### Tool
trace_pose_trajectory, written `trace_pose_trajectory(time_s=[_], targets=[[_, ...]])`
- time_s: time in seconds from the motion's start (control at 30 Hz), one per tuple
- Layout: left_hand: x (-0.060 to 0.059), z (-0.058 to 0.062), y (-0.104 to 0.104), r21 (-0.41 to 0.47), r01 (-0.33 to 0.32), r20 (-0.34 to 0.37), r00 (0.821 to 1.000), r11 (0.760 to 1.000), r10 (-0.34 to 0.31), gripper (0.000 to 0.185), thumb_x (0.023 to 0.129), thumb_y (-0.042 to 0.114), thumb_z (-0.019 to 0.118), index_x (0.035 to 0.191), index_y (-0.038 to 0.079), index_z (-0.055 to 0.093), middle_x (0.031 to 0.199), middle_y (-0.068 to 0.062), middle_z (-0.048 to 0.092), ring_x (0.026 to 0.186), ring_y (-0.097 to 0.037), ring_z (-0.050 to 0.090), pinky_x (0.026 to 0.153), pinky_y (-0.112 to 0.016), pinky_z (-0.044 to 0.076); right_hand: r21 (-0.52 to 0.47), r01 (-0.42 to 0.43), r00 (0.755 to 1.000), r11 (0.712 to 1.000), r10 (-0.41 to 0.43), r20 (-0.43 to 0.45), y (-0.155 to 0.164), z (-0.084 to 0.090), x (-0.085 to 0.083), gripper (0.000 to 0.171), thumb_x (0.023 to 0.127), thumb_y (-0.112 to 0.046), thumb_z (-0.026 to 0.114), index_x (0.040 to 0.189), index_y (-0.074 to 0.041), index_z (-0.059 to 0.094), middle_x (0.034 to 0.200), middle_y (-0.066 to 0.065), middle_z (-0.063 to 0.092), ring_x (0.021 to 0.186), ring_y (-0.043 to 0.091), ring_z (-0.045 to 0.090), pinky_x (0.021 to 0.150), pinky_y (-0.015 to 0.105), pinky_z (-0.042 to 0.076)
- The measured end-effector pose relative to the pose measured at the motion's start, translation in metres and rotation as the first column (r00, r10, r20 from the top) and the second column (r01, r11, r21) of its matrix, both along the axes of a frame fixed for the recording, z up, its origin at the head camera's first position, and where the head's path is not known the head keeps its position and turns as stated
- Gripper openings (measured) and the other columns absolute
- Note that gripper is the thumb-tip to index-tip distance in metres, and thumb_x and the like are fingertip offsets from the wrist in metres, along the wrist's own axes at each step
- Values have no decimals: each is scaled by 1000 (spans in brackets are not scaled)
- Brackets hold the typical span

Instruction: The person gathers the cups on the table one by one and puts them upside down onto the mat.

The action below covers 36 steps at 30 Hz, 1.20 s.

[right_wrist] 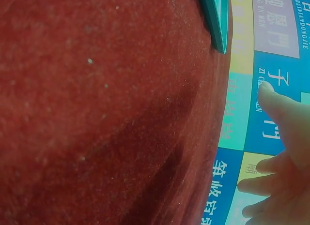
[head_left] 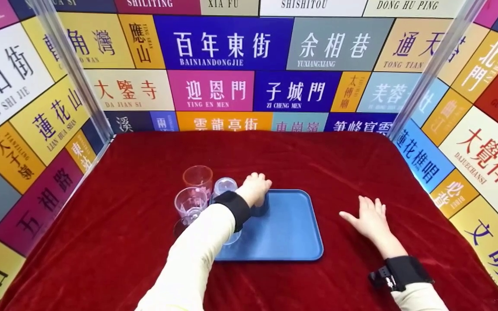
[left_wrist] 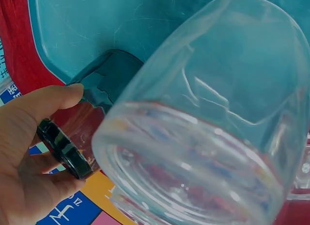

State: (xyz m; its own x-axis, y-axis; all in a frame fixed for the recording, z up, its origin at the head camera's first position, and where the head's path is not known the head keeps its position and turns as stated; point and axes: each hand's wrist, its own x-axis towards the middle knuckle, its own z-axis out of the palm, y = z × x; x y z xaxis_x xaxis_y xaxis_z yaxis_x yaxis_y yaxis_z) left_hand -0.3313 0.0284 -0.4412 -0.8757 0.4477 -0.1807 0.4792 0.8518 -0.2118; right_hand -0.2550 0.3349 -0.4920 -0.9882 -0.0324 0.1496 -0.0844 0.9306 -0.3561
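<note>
My left hand (head_left: 255, 189) grips a dark tinted glass (left_wrist: 109, 82) between thumb and fingers, over the far left part of a blue tray (head_left: 294, 229). The glass has a thick, nearly black base (left_wrist: 65, 147) near my fingers. A clear glass (left_wrist: 208, 104) looms large beside it in the left wrist view; in the head view a clear rim (head_left: 233, 238) shows at the tray's left side, mostly behind my forearm. My right hand (head_left: 370, 218) hovers over the cloth right of the tray, fingers spread and holding nothing.
Left of the tray stand an orange-rimmed glass (head_left: 198, 176), a clear glass (head_left: 189, 202) and a smaller clear one (head_left: 225, 185). A darker glass (head_left: 180, 226) is partly hidden by my left sleeve. Red cloth (head_left: 115, 224) covers the table, and sign-printed walls (head_left: 223, 43) enclose it.
</note>
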Motion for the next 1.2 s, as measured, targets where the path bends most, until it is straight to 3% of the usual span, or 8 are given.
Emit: trace_pose_trajectory(time_s=[0.17,0.37,0.5,0.6,0.7,0.9,1.03,1.2], targets=[[13,11,-4,-39,5,-26,1000,999,-6,42,65,21,62,103,13,48,104,-9,45,94,-25,43,75,-33,40,-7,-3,1000,1000,3,-1,-1,0,0,82,73,-45,55,122,13,25,121,33,26,113,53,8,91,57,-1],[10,13,-3,-104,-10,-23,1000,994,7,45,68,25,57,109,13,43,108,-10,42,98,-27,41,78,-34,38,-13,-6,1000,1000,6,-18,-3,1,-3,83,73,-47,54,122,14,25,122,34,24,112,53,9,91,57,0],[6,18,-4,34,-12,29,1000,999,11,62,64,27,65,117,15,37,112,-9,40,100,-27,39,80,-37,36,-24,-12,1000,1000,12,-15,-5,3,-4,83,73,-48,53,122,13,25,124,34,22,113,52,8,92,57,-1],[3,29,-13,237,-4,61,998,972,-11,73,61,30,69,123,17,33,116,-8,40,101,-26,39,80,-38,37,-33,-21,1000,999,20,-12,-6,3,-4,83,73,-47,54,122,13,25,124,34,22,114,50,8,92,57,0],[1,44,-33,448,10,53,998,894,-38,71,65,32,67,126,16,33,121,-7,40,106,-25,39,86,-37,35,-34,-30,999,999,30,-12,-6,1,-3,83,73,-46,53,122,14,24,124,34,21,115,49,9,92,57,0],[4,62,-108,731,-6,-19,999,682,30,58,73,27,61,124,11,37,124,-6,40,115,-18,34,96,-31,24,-49,-50,999,998,50,-7,-4,-1,0,83,74,-46,52,122,15,23,125,35,20,115,49,9,92,56,1],[12,55,-161,822,-87,-1,988,562,155,54,74,23,60,122,7,39,121,-10,42,114,-21,35,96,-33,24,-60,-52,999,997,51,-6,-2,-2,1,83,74,-46,53,122,15,23,125,35,19,115,49,10,92,56,1],[27,35,-207,906,-187,95,964,380,247,51,77,17,58,120,0,38,115,-21,44,106,-32,41,90,-40,31,-86,-56,998,995,56,-6,-2,-4,1,81,75,-44,53,122,14,23,126,34,18,115,48,10,92,56,2]])
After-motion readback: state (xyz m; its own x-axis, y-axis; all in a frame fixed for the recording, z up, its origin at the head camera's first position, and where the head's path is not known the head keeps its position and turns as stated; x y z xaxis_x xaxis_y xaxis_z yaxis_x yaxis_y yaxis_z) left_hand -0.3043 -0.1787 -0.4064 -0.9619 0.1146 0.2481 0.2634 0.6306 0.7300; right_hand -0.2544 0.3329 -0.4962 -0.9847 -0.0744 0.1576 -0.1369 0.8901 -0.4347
